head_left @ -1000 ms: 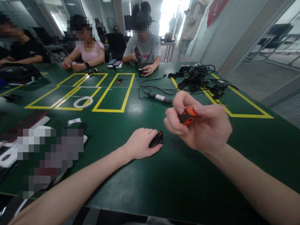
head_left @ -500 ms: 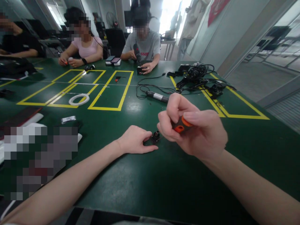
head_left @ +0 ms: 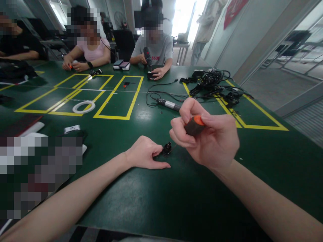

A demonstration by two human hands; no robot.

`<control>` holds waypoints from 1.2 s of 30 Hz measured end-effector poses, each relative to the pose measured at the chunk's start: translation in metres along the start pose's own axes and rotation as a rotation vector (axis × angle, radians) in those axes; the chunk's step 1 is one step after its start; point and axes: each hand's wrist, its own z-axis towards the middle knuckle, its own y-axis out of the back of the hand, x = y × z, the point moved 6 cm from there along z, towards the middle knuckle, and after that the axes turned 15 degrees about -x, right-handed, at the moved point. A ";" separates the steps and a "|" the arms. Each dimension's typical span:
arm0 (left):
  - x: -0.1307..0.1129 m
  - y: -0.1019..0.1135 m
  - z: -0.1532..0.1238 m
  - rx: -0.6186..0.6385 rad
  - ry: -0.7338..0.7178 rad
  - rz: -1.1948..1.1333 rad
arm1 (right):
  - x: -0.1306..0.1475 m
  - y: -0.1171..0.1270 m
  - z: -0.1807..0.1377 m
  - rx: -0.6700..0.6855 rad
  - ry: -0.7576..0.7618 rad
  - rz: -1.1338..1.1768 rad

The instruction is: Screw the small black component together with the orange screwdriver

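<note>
My left hand (head_left: 145, 155) rests on the green table (head_left: 156, 201), fingers pinched on a small black part (head_left: 167, 148) with a round socket on top. My right hand (head_left: 207, 136) is curled around the black and orange handle of a screwdriver (head_left: 193, 125), held just above and right of that part. The screwdriver's shaft is hidden behind my fingers.
A silver and black electric screwdriver (head_left: 168, 104) with its cable lies beyond my hands. A tangle of black cables (head_left: 214, 84) sits at the far right. A white tape ring (head_left: 84, 107) lies inside yellow floor-tape boxes. Three people work at the far edge.
My right hand has turned the screwdriver handle in its fingers while staying above the part. My left hand keeps hold of the black part. The view shifted slightly.
</note>
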 end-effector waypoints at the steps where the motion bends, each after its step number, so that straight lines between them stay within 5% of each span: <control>1: 0.001 0.002 0.000 -0.015 0.002 0.020 | 0.000 0.000 0.001 -0.003 0.015 -0.003; 5: 0.008 0.006 0.001 -0.018 0.051 0.102 | 0.003 0.000 0.006 -0.028 0.089 -0.045; 12: 0.005 0.001 -0.001 0.109 0.050 0.097 | 0.002 0.000 0.003 0.040 -0.013 0.063; 36: 0.009 -0.001 -0.006 0.115 0.051 0.099 | -0.003 -0.007 0.001 0.146 -0.024 0.084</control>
